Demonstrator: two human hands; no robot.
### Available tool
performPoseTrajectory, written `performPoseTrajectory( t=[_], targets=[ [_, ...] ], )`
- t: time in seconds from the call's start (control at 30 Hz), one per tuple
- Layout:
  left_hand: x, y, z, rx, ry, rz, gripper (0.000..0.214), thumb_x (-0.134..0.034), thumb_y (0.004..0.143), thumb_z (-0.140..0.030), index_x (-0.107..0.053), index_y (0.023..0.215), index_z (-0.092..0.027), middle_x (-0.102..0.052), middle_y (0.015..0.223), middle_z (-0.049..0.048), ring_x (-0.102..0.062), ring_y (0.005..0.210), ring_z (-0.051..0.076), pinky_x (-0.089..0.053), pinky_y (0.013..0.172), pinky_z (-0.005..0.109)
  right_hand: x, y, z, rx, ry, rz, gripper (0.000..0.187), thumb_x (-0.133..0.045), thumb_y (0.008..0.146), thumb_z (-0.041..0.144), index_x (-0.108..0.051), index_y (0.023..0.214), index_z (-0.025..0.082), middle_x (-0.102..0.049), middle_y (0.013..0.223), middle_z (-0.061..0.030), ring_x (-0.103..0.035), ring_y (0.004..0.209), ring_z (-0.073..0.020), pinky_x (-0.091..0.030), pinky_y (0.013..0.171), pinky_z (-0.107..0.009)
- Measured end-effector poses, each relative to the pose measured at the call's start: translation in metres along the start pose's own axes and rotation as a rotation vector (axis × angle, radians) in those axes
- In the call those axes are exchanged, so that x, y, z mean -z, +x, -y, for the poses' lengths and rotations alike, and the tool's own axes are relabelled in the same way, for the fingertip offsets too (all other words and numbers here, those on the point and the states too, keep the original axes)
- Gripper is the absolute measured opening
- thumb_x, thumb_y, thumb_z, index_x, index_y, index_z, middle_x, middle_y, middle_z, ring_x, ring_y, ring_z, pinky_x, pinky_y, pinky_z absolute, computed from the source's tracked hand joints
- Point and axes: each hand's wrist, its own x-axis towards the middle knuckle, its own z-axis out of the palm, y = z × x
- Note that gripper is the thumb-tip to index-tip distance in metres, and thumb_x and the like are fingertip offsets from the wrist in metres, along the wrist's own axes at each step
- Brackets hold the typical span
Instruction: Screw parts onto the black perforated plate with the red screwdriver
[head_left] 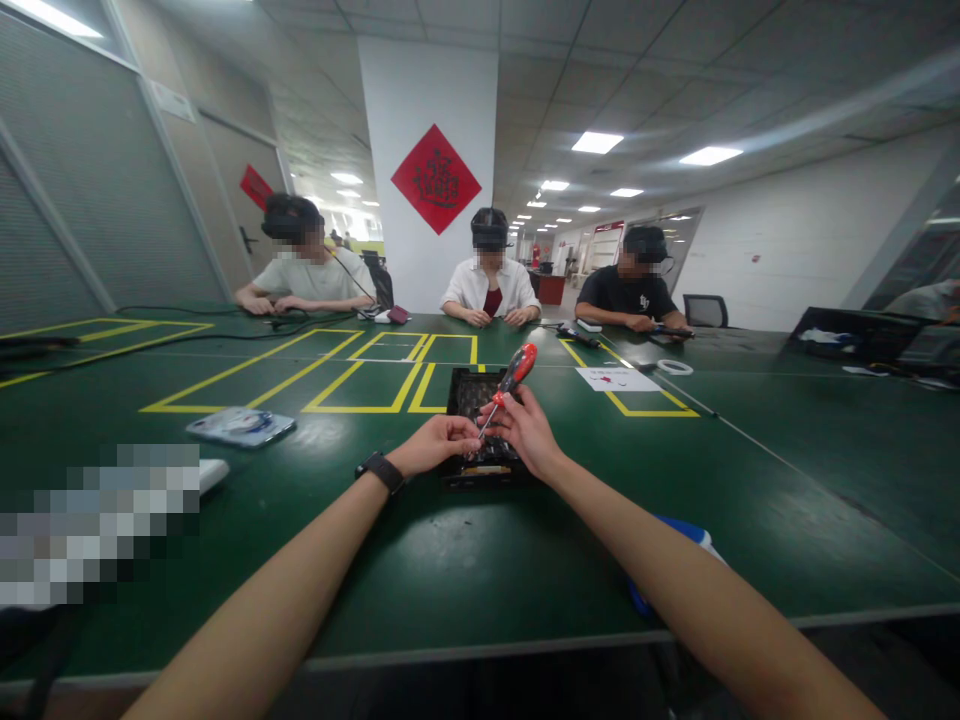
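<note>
Where the right grip (529, 434) is holding: thumb and fingers are pinching the screwdriver (520, 366) around the bottom of its handle.
Left grip (435, 443): fingertips are bunching at the shaft's lower end; whether they are pinching it, I cannot tell.
Screwdriver: slanting over the black box (474, 483), it is probably weighing little and feeling stiff; the thick red-and-grey handle is likely offering the surest hold, the thin shaft a slipperier one.
Black box: it is sitting back from the desk's (420, 590) near edge, around mid-width, probably feeling rigid.
</note>
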Motion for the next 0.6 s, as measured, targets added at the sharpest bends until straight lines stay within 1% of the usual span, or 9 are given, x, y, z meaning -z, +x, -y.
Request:
performPoseTrajectory(
  t=[0.13,0.23,0.33,0.43,0.5,0.6],
  targets=[
    [0.0035,-0.0007,-0.0006,-0.008,-0.030,0.066,0.030,-0.061,0.073,-0.038,-0.062,0.082,-0.009,-0.064,0.072,0.0051,-0.057,0.066,0.012,-0.044,0.069,0.026,0.0006,0.0008,-0.0004,-0.033,0.013,0.008,0.034,-0.052,0.079,0.039,-0.045,0.109,0.024,-0.065,0.076,-0.0012,-0.064,0.071,-0.0146,-0.052,0.062,-0.028],
    [0.0032,-0.0001,0.0000,-0.002,-0.026,0.051,0.031,-0.062,0.073,-0.038,-0.062,0.087,-0.010,-0.065,0.077,0.0056,-0.058,0.069,0.012,-0.044,0.070,0.027,0.0004,0.0006,-0.0009,-0.030,0.008,0.003,0.034,-0.054,0.078,0.039,-0.046,0.109,0.024,-0.065,0.076,-0.0010,-0.064,0.071,-0.0141,-0.052,0.063,-0.028],
    [0.0012,0.0012,0.0009,-0.007,0.028,-0.002,0.032,-0.066,0.069,-0.036,-0.061,0.088,-0.011,-0.064,0.075,0.0029,-0.057,0.066,0.011,-0.044,0.066,0.024,-0.0009,-0.0006,0.0000,-0.015,-0.001,0.003,0.032,-0.055,0.078,0.038,-0.048,0.106,0.024,-0.064,0.078,-0.0010,-0.064,0.071,-0.0136,-0.052,0.064,-0.028],
    [-0.0004,0.0021,0.0008,-0.017,0.073,-0.030,0.028,-0.069,0.065,-0.034,-0.059,0.078,-0.011,-0.061,0.070,0.0005,-0.054,0.061,0.008,-0.042,0.061,0.021,-0.0019,-0.0016,0.0012,-0.003,-0.013,0.006,0.031,-0.056,0.078,0.038,-0.048,0.105,0.025,-0.064,0.082,-0.0014,-0.063,0.071,-0.0129,-0.052,0.063,-0.027],
    [-0.0004,0.0021,0.0002,-0.003,0.060,-0.019,0.027,-0.070,0.065,-0.034,-0.059,0.075,-0.011,-0.062,0.069,0.0005,-0.054,0.061,0.008,-0.042,0.061,0.020,-0.0013,-0.0014,0.0013,0.005,-0.018,0.005,0.031,-0.056,0.078,0.037,-0.049,0.105,0.025,-0.064,0.089,-0.0025,-0.063,0.075,-0.0131,-0.052,0.061,-0.026],
    [0.0016,0.0011,-0.0006,0.030,0.030,0.014,0.028,-0.069,0.065,-0.033,-0.061,0.078,-0.010,-0.064,0.069,0.0022,-0.056,0.061,0.010,-0.043,0.061,0.021,0.0020,0.0006,0.0001,-0.010,0.010,0.009,0.030,-0.053,0.079,0.037,-0.049,0.106,0.023,-0.064,0.099,-0.0049,-0.062,0.084,-0.0153,-0.052,0.060,-0.025]
  ],
)
